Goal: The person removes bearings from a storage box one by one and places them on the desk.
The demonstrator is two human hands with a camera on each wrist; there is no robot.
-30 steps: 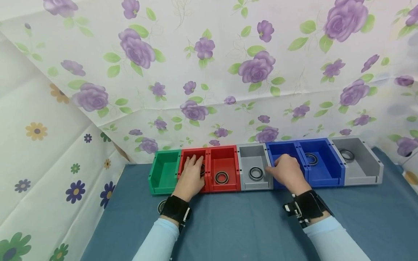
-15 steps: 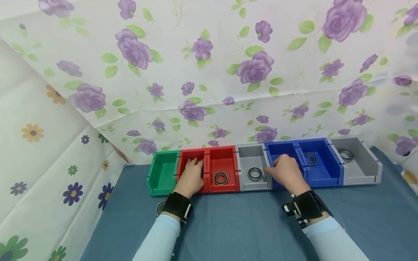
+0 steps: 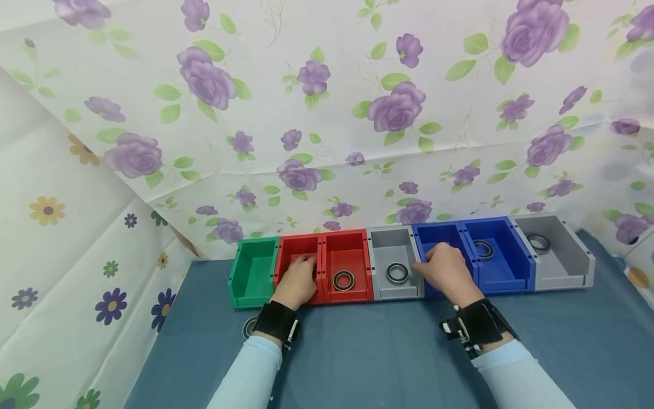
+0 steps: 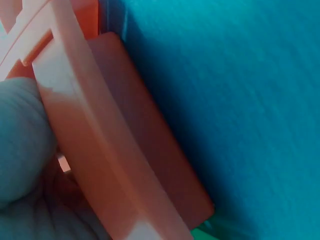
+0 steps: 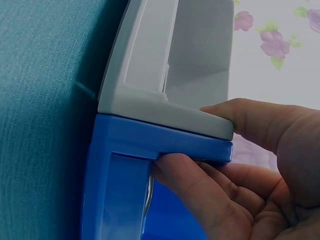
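Observation:
In the head view my left hand (image 3: 296,282) reaches into the left red bin (image 3: 300,244) with its fingers bent down, tips hidden. The left wrist view shows its thumb (image 4: 22,142) behind the bin's front wall (image 4: 100,165); whether it pinches anything is hidden. My right hand (image 3: 448,270) pinches the adjoining walls of the middle grey bin (image 5: 165,115) and the left blue bin (image 5: 170,140), thumb on the grey side, fingers on the blue. A silvery curved edge (image 5: 149,195) shows inside that blue bin. Ring-shaped bearings lie in the right red bin (image 3: 347,250) and the middle grey bin.
A green bin (image 3: 258,272) ends the row at left. The right blue bin (image 3: 506,267) and the far-right grey bin (image 3: 564,255) each hold a bearing. Another bearing (image 3: 247,330) lies on the blue cloth beside my left wrist. A flowered sheet (image 3: 327,113) hangs behind.
My left hand's fingers have bent further down into the left red bin, and the bearing seen beside them before is now hidden. My right hand keeps its hold on the walls.

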